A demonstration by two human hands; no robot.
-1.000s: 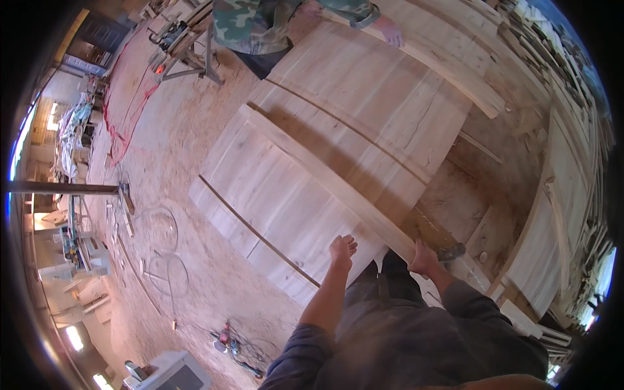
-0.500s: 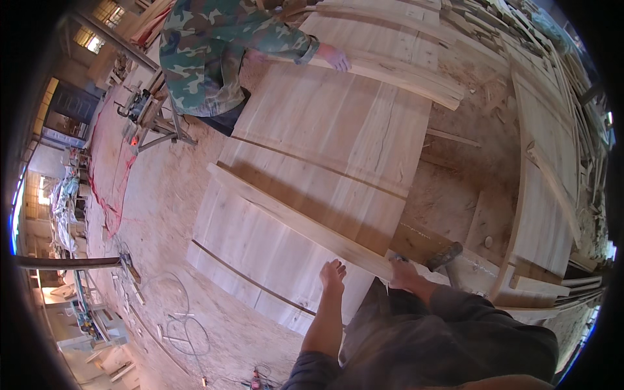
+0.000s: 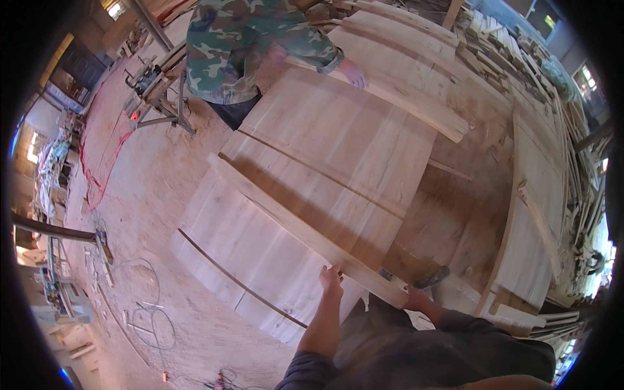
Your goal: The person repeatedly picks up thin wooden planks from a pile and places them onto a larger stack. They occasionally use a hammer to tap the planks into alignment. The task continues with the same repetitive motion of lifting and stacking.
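1 brd, axis far L–near R

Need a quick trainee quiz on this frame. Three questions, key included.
1. Which hand is at the end of the long board nearest the camera wearer? (a) left (b) right
2. True or false: the co-worker's jacket is plain red.
3. Fill in: the co-worker's hand rests on a beam made of ____.

Key: 1. b, the right hand. 2. False, it has a camouflage pattern. 3. Wood.
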